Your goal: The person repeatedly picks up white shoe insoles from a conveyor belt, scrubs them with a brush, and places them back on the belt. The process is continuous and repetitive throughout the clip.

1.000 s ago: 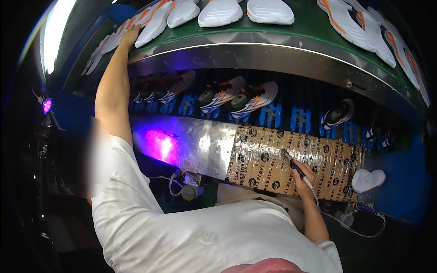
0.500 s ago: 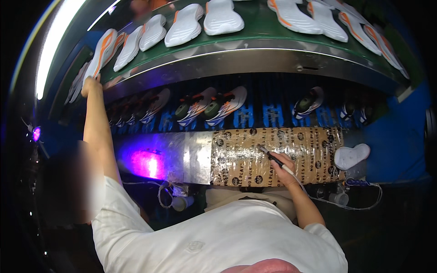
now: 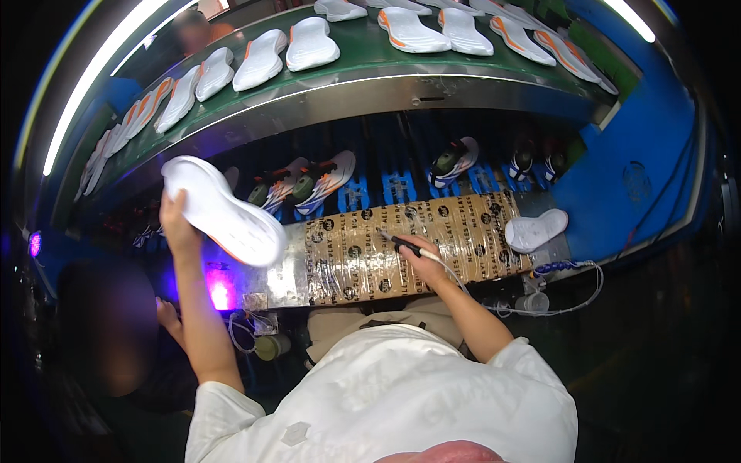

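My left hand (image 3: 179,224) is closed on the heel-side edge of a white shoe sole (image 3: 231,216) with some orange on its lower edge, raised above the left part of the bench. In my right hand (image 3: 424,266) is a slim brush-like tool (image 3: 405,245) with a black handle, a white hose trailing from it. Its tip points up and left over the brown printed cardboard (image 3: 363,270) covering the bench. Another white sole (image 3: 536,231) lies just past the cardboard's right end, apart from both hands.
Beyond the bench, a green conveyor (image 3: 363,63) with a metal edge carries several white-and-orange soles. Below it, shoe uppers (image 3: 324,181) sit on blue holders. Purple light falls on the bench's left end. Another person's hand (image 3: 168,316) shows at far left. Cups hang along the near edge.
My left hand has come back from the conveyor with a sole, now lifted over the bench. My right hand still holds the tool over the cardboard. The whole view has shifted.
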`<state>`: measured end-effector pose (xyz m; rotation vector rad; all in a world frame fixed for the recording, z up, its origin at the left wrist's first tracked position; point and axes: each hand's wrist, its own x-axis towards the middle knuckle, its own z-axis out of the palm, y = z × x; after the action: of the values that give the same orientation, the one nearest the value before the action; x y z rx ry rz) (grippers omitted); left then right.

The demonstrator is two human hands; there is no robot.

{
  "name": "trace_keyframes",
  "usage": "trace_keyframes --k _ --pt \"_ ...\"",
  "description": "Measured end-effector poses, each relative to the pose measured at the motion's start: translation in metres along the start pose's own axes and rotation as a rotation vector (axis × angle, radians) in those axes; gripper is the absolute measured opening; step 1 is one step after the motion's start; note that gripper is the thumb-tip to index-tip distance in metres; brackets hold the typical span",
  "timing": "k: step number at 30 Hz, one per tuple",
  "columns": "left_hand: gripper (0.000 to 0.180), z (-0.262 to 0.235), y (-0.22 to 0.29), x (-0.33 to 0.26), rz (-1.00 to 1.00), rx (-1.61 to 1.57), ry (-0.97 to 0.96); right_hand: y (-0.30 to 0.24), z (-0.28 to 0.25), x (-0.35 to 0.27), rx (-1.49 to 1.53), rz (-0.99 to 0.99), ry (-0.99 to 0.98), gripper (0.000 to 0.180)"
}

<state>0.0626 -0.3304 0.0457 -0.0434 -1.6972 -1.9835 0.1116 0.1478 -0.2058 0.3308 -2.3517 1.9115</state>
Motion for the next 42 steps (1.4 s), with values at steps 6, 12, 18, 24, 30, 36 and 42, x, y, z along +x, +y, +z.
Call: trace_keyframes --k 6,12,18,24,30,36,42 --pt "0.057 0.066 -0.097 -0.181 -0.643 -0.269 -0.156 -0.059 -0.009 0.002 0.243 0.137 0.028 0.025" --pt "0.09 0.114 -0.108 -0.238 -0.897 -0.79 -0.323 -0.105 -0.014 0.008 0.388 0.177 0.084 0.023" --pt "0.096 0.133 -0.11 -0.216 -0.914 -0.813 -0.195 -0.164 0.007 0.02 0.461 0.039 -0.142 0.024" --pt "0.093 0.144 -0.099 -0.223 -0.843 -1.03 -0.31 -0.193 0.04 0.047 0.106 -0.063 -0.028 0.023" --pt "0.083 0.153 -0.103 -0.223 -0.763 -0.771 -0.192 -0.182 0.044 0.052 0.008 -0.476 -0.366 0.028" --pt "0.078 0.143 -0.104 -0.206 -0.642 -1.019 -0.653 -0.196 0.035 0.042 0.059 -0.264 -0.292 0.029" --pt "0.075 0.139 -0.098 -0.199 -0.699 -0.901 -0.205 -0.203 0.03 0.034 0.13 -0.328 -0.634 0.028"
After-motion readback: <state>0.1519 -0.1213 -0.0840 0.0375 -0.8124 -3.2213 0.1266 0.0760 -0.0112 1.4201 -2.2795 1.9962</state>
